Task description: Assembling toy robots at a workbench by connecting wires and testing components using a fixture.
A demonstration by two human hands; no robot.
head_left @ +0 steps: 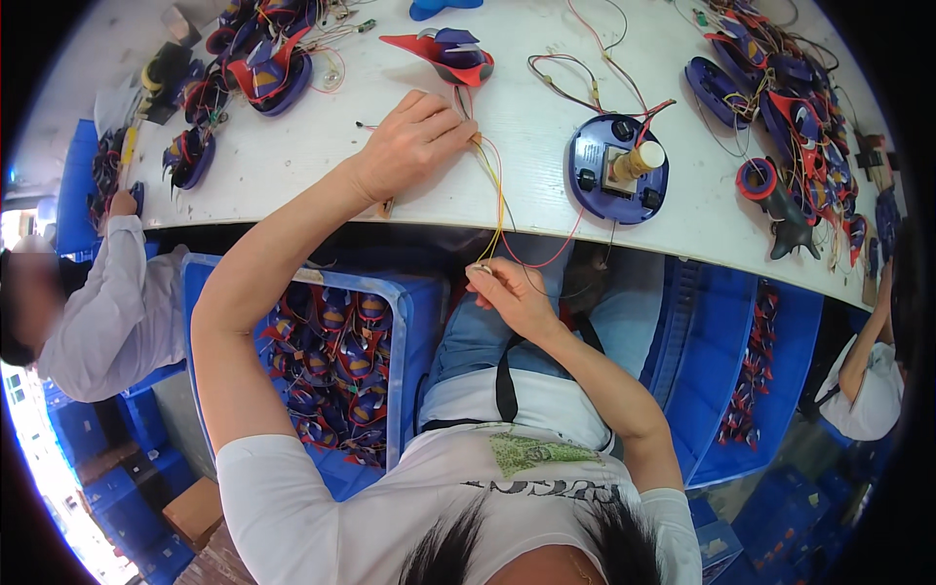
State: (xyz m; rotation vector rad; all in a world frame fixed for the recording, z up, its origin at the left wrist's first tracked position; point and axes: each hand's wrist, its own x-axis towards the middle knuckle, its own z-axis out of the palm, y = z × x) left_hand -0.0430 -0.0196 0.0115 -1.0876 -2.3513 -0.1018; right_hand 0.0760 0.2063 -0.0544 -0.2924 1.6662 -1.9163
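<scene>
Wires (499, 210), red and yellow, run taut between the person's two hands, crossing the front edge of the white worktable (546, 117). The left hand (409, 146) rests on the tabletop just inside that edge, fingers bunched and pinched on the upper end of the wires, right below a red and purple toy shell (450, 54) that lies on the table. The right hand (507, 292) hangs below the table edge, over the person's lap, with thumb and fingertips closed on the lower end of the same wires, where a small metal piece shows. The two hands are well apart, one above the edge and one beneath it.

To the right of the left hand, on the table, sits a round blue base (617, 168) with a cream-coloured knob standing on it and thin red and black leads trailing from it toward the table edge. Farther right on the table lies a heap of purple and red toy parts (780, 88) tangled with wires, and a black and red piece (775, 200) lies near the table's front edge. A similar heap of toy parts (258, 58) fills the table's far left corner.

Below the table, to the left of the person's lap, a blue plastic crate (414, 322) holds many more of the red and purple pieces. Another blue crate (721, 361) stands on the right of the lap. A person in a white sleeve (117, 302) works at the left end of the table, and another person's arm (863, 351) shows at the right end.
</scene>
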